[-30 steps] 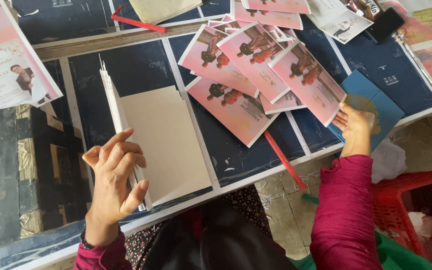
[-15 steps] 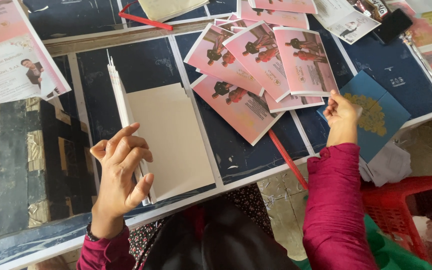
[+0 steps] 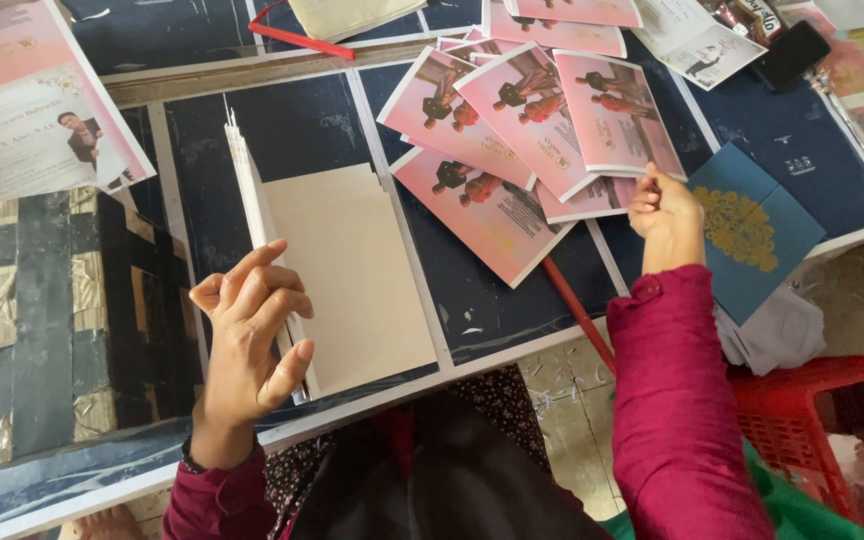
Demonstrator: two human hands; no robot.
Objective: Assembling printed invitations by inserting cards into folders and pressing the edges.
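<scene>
A beige folded card [image 3: 357, 275] lies flat on the dark blue table [image 3: 812, 150], near the picture's centre, its stacked white edges standing up along its 9 o'clock side. The left hand [image 3: 247, 340] rests at the card's 7 o'clock corner, fingers half curled and loosely spread, the thumb against the paper edge (not clamped around anything). At about 2 o'clock from the card, the right hand [image 3: 664, 215] is drawn into a loose fist, its fingertips pinching the lower edge of a pink printed card [image 3: 612, 110]. That card belongs to a fanned heap of pink cards [image 3: 482, 190] spreading toward 12 o'clock. Just at 3 o'clock of the right hand sits a blue envelope with a gold ornament [image 3: 747, 230]. A red stick [image 3: 577, 310] lies below the heap, and a red plastic crate [image 3: 832, 420] stands on the floor at 4 o'clock.
</scene>
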